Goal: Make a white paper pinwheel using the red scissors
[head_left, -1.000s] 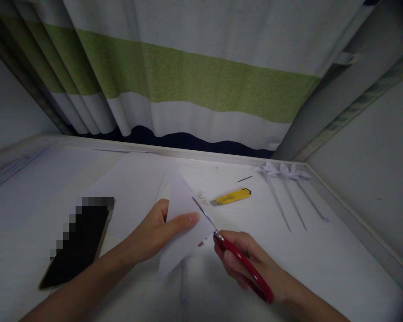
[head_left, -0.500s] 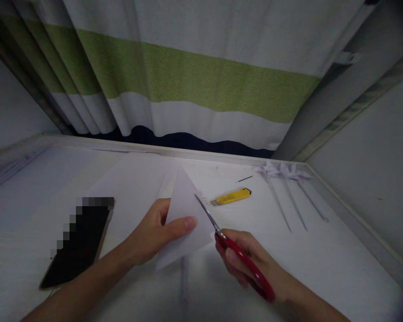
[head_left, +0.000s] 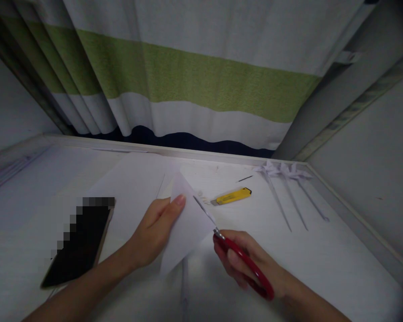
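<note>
Folded white paper (head_left: 188, 223): light, floppy, creases easily; lifted above table (head_left: 322, 259); left hand (head_left: 154, 232) pinches its left edge; right hand (head_left: 251, 264) closed through red scissors (head_left: 242, 259), blades at paper's right edge.

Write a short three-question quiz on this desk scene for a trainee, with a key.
1. True or false: the left hand grips the yellow utility knife.
2. Which tool does the right hand hold? A) red-handled scissors B) a pen C) a ruler
3. Fill in: the dark phone lies on the table to the ____ of the folded white paper.

Key
1. False; the left hand holds the folded white paper, and the knife lies alone further back.
2. A
3. left
</note>
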### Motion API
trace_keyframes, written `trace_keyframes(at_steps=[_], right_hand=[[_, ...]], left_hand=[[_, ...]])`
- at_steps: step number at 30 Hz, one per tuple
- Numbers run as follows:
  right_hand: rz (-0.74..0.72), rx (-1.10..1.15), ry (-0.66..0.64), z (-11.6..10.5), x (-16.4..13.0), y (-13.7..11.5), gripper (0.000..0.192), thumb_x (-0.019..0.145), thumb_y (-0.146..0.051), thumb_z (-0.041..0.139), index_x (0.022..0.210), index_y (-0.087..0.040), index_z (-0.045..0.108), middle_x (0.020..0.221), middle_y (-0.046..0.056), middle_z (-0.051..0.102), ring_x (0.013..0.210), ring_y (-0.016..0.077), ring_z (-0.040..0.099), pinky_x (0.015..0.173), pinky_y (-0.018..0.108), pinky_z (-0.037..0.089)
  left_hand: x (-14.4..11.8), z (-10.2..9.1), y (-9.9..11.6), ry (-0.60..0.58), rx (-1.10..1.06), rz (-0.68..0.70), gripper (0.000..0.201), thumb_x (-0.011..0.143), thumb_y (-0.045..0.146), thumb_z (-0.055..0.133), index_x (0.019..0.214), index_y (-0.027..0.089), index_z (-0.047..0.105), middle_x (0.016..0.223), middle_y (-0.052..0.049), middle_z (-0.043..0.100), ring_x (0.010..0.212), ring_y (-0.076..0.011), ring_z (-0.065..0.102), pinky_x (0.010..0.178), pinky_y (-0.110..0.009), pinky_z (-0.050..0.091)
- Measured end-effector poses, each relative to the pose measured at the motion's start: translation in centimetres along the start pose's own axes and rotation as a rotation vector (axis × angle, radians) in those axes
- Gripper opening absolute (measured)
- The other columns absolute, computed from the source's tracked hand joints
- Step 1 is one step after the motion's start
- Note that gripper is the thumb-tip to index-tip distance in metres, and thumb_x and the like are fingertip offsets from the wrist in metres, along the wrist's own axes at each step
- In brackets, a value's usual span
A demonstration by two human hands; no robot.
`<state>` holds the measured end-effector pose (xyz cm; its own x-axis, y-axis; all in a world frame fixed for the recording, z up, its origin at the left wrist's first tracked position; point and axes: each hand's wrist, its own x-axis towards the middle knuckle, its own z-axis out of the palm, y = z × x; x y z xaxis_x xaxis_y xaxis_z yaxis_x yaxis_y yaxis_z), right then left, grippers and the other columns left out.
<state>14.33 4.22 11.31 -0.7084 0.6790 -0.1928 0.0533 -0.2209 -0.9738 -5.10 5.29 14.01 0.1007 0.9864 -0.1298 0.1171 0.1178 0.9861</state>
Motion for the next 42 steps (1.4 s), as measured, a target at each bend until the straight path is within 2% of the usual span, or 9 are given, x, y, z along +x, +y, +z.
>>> trace_keyframes(at_steps=[6,19,25,29,38,42], right_hand=[[-0.013,0.047,-0.062,-0.16,0.05,0.02,0.044,0.070,-0.059,0.046,0.070,-0.015,0.041,0.050,-0.008,0.035,0.036,0.0020,0.029,0.033,0.015,0.024],[-0.010,0.012,-0.057,-0.07,0.19,-0.01,0.045,0.069,-0.061,0.045,0.068,-0.016,0.041,0.053,-0.006,0.036,0.039,0.0024,0.031,0.035,0.015,0.025],[0.009,-0.056,-0.005,0.08,0.25,-0.21,0.044,0.071,-0.059,0.045,0.065,-0.015,0.040,0.050,-0.006,0.036,0.037,0.0022,0.031,0.034,0.014,0.025],[-0.029,-0.103,0.005,0.14,0.24,-0.34,0.042,0.073,-0.056,0.045,0.062,-0.015,0.038,0.047,-0.007,0.035,0.037,0.0023,0.030,0.034,0.014,0.023],[-0.024,-0.058,0.010,0.10,0.35,0.32,0.039,0.074,-0.053,0.045,0.065,-0.015,0.039,0.048,-0.007,0.035,0.036,0.0018,0.030,0.033,0.014,0.025],[-0.008,-0.031,-0.014,0.19,0.33,0.17,0.042,0.072,-0.056,0.045,0.067,-0.015,0.040,0.051,-0.007,0.035,0.038,0.0017,0.031,0.034,0.014,0.026]], left_hand=[[-0.06,-0.17,-0.43,-0.011,-0.012,0.001,0.038,0.075,0.042,0.046,0.047,0.016,0.041,0.043,0.005,0.036,0.039,-0.0072,0.032,0.035,-0.018,0.023],[-0.13,-0.14,-0.92,-0.086,-0.068,0.036,0.042,0.078,0.045,0.041,0.049,0.015,0.042,0.044,0.005,0.036,0.038,-0.0061,0.031,0.033,-0.016,0.022],[-0.09,-0.08,-0.83,-0.065,-0.067,0.045,0.041,0.077,0.045,0.042,0.048,0.016,0.041,0.044,0.006,0.036,0.037,-0.0063,0.031,0.032,-0.016,0.022],[-0.03,-0.04,-0.87,-0.055,-0.035,0.042,0.041,0.076,0.046,0.041,0.048,0.016,0.041,0.043,0.005,0.036,0.037,-0.0068,0.031,0.031,-0.017,0.022],[0.09,-0.03,-1.01,-0.049,-0.026,0.061,0.042,0.077,0.046,0.042,0.047,0.016,0.039,0.044,0.006,0.034,0.038,-0.0062,0.030,0.032,-0.016,0.022],[0.11,-0.03,-1.02,-0.038,-0.034,0.034,0.041,0.076,0.047,0.043,0.050,0.015,0.044,0.046,0.004,0.039,0.039,-0.0072,0.034,0.033,-0.016,0.025]])
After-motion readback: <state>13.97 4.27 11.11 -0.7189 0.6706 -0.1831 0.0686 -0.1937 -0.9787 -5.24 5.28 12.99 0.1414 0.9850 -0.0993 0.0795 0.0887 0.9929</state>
